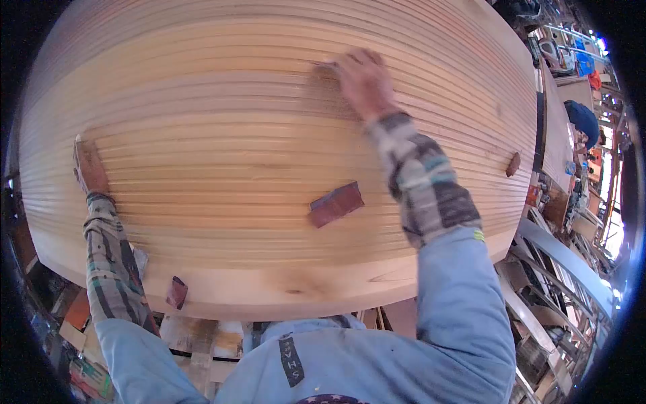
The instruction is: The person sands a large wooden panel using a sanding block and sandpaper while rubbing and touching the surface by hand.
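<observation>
A large pale wooden panel (222,148) with many parallel grooves spreads across the view. My right hand (363,81) is on its upper middle, fingers bent and pressed together around a thin dark-edged piece that shows at the fingertips; motion blurs it. On the panel's left part rests my left hand (90,165), seen edge-on, its fingers pointing away from me; whether it holds anything is hidden. Between the hands, nearer to me, lies a folded reddish-brown sheet of sandpaper (336,204).
A small reddish folded piece (177,293) lies at the panel's near left edge, and a brown piece (513,164) near its right edge. Metal beams (565,252) and workshop clutter stand at the right. A person in dark blue (583,123) is in the right background.
</observation>
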Tool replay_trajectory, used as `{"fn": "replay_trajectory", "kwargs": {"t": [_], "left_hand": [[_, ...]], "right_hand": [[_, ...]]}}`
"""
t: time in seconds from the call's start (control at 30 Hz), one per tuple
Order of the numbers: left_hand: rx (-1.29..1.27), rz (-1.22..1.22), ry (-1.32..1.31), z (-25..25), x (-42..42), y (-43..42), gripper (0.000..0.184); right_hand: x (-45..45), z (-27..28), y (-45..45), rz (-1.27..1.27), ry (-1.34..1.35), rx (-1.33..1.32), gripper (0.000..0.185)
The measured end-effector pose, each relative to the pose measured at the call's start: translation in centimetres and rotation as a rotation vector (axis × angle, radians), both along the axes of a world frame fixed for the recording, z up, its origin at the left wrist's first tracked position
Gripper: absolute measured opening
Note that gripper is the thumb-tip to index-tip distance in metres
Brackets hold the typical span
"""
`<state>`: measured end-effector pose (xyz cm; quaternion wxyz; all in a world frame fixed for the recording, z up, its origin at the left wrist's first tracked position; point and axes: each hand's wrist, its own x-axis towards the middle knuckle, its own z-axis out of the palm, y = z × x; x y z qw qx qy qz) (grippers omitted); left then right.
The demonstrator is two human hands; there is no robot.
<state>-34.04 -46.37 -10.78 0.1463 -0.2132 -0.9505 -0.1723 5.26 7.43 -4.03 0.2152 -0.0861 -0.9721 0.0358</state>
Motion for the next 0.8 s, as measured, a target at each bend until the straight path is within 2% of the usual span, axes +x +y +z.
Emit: {"fn": "replay_trajectory", "kwargs": {"t": [0.03,0.07,0.13,0.2,0.3,0.33,0.37,0.43,0.5,0.57,0.6,0.67,0.7,0.73,0.8], "left_hand": [[-0.001,-0.002,-0.004,0.1,0.3,0.4,0.053],[0.01,-0.003,-0.011,0.2,0.6,0.4,0.054],[0.025,0.001,-0.024,0.2,0.9,0.6,0.054],[-0.069,0.029,-0.01,0.5,1.2,0.8,0.056],[-0.11,0.029,-0.034,1.7,2.0,1.4,0.056],[-0.11,0.032,-0.03,1.5,1.7,1.0,0.056],[-0.037,-0.017,-0.047,0.5,0.8,-0.2,0.057],[0.039,-0.103,-0.07,-1.1,-0.5,-1.0,0.057],[0.062,-0.037,-0.102,-0.9,-0.5,-1.1,0.059],[0.063,-0.05,-0.09,-1.3,1.0,2.3,0.059],[0.053,-0.033,-0.089,-1.6,2.8,3.4,0.06],[0.03,0.032,-0.085,-1.7,7.7,5.0,0.061],[0.021,0.067,-0.085,-1.2,10.1,6.1,0.062],[0.021,0.075,-0.083,0.0,12.9,8.5,0.062],[-0.256,0.251,-0.063,3.0,16.7,13.2,0.062]], "right_hand": [[2.9,-0.4,2.6,0.022,0.01,0.153,0.014],[7.3,-0.5,5.3,-0.16,-0.111,0.094,0.02],[16.1,1.3,10.6,-0.219,-0.204,0.216,0.016],[24.9,0.2,18.4,-0.42,-0.083,-0.034,0.017],[24.3,1.7,18.0,-0.461,-0.136,-0.076,0.018],[23.1,-0.3,17.7,-0.442,-0.188,-0.147,0.017],[18.2,0.9,12.9,-0.348,-0.138,-0.267,0.02],[9.2,2.6,4.7,-0.095,-0.182,-0.163,0.018],[1.5,-2.0,0.4,0.063,-0.062,-0.422,0.006],[-0.2,-3.4,-0.3,0.106,0.109,-0.668,0.011],[0.7,-1.8,0.7,0.125,0.143,-0.488,0.01],[5.3,0.4,4.5,-0.081,-0.364,-0.117,0.023],[9.9,0.6,7.8,-0.085,-0.27,-0.333,0.022],[15.4,-0.4,12.7,-0.106,-0.288,0.04,0.027],[24.7,0.6,19.1,-0.288,-0.211,0.063,0.028]]}}
